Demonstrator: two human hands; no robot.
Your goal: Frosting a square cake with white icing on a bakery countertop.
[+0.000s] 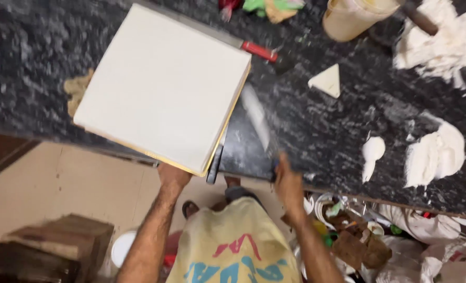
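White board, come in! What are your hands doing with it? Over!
Left hand under white board at its near edge. Right hand on counter edge, blurred. White lumps lie off to the right.

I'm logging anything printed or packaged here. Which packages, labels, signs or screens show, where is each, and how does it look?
Cream plastic tub: top edge of the black speckled stone counter, round, no label visible.
Crumpled white plastic bags: floor at lower right, any markings too blurred to tell.
Yellow shirt print: bottom centre, red and blue shapes.
No signs or screens.
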